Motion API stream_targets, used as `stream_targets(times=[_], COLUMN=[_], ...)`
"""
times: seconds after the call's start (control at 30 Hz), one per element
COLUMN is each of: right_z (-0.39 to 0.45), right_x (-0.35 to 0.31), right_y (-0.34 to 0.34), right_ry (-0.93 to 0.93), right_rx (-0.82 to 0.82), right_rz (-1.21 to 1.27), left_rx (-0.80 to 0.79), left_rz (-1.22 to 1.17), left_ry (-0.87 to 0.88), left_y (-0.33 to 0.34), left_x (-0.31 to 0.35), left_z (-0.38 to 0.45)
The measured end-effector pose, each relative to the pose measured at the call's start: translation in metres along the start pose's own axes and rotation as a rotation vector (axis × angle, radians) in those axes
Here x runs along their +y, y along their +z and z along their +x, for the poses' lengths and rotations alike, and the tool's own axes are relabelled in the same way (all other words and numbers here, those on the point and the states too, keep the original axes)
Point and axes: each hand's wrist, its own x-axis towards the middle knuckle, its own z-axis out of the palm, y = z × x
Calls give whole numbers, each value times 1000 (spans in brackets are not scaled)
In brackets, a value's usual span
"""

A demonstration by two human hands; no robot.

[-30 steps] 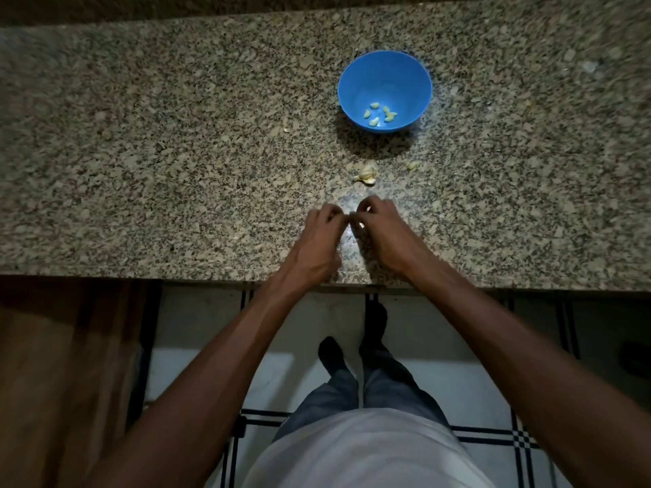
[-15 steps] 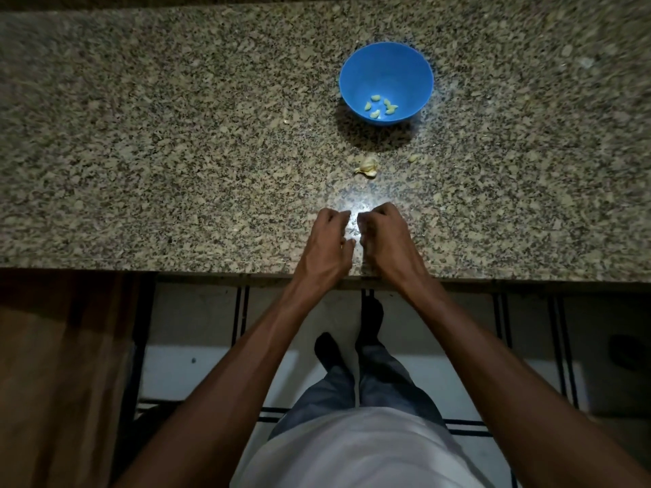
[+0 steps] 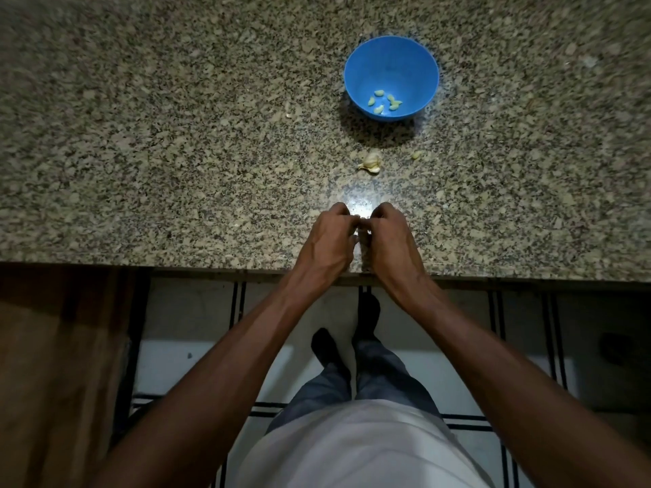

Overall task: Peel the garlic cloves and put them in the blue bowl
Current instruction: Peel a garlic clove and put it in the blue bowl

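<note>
Left hand (image 3: 329,241) and right hand (image 3: 389,237) sit knuckle to knuckle at centre frame, fingers curled inward, fingertips meeting over a small pale item, largely hidden, presumably a garlic clove (image 3: 360,225). Each grip is closed in a pinch on it. Both hands are over the near edge of the speckled granite desk (image 3: 176,135). Above them in frame lies a partial garlic bulb (image 3: 370,162); a loose clove (image 3: 416,155) lies to its right. Further up stands the blue bowl (image 3: 391,58), holding several peeled cloves (image 3: 384,102).
</note>
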Motion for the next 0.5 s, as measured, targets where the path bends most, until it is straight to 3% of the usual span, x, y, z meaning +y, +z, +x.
stream_targets(times=[0.23, 0.5], right_z=[-3, -11], right_x=[-10, -5], right_y=[4, 13], right_ry=[16, -33], right_rx=[77, 113], right_rz=[-25, -69], left_rx=[64, 250], left_rz=[0, -109], left_ry=[-154, -191], left_y=[10, 25], left_x=[-1, 9], left_z=[-2, -23])
